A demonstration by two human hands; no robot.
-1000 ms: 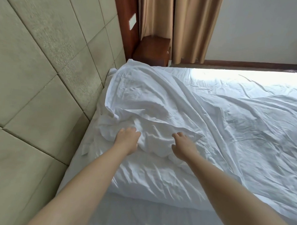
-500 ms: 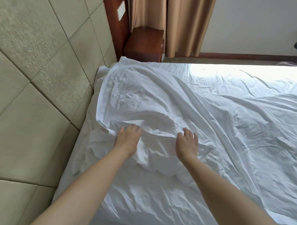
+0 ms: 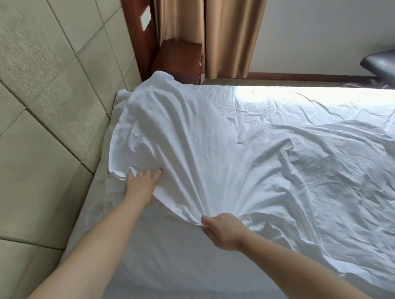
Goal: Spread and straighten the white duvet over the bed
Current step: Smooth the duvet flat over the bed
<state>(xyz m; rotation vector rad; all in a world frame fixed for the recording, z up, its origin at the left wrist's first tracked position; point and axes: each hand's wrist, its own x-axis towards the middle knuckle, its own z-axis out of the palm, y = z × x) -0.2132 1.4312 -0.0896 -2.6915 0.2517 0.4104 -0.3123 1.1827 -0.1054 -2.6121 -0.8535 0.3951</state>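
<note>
The white duvet [image 3: 270,156] lies wrinkled across the bed [image 3: 157,255], bunched and raised near the headboard. My right hand [image 3: 222,230] is shut on the duvet's edge, and folds fan out from that grip. My left hand [image 3: 142,183] rests against the duvet's edge further left, fingers spread and partly under the cloth. Whether it grips the fabric is unclear. Bare sheet shows below the lifted edge.
A padded beige headboard [image 3: 47,112] fills the left side. A brown wooden nightstand [image 3: 178,59] and tan curtains [image 3: 218,31] stand beyond the bed's far corner. A dark chair [image 3: 387,64] is at the far right by the white wall.
My right hand closed on the duvet edge and pulled it back toward me, lifting the cloth into taut folds. My left hand stayed at the edge, fingers spread.
</note>
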